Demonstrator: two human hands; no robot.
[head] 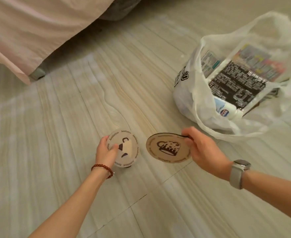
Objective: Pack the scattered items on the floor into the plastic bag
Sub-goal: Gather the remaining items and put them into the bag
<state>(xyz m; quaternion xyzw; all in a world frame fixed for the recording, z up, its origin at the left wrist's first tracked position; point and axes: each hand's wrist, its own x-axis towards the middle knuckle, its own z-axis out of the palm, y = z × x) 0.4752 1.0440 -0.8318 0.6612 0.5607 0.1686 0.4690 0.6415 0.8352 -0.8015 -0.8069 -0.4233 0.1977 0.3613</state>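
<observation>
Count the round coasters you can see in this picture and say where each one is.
2. The pale coaster is held by the left hand; the brown coaster is held by the right hand, nearer the plastic bag. More may be hidden inside the bag.

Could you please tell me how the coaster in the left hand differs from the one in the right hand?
The left hand holds a pale coaster with lettering round its rim; the right hand pinches a tan coaster ringed by a dashed border. The pale coaster shows a plain cup, the tan coaster a frothy mug. The tan coaster sits nearer the plastic bag. Both are round, flat discs.
</observation>
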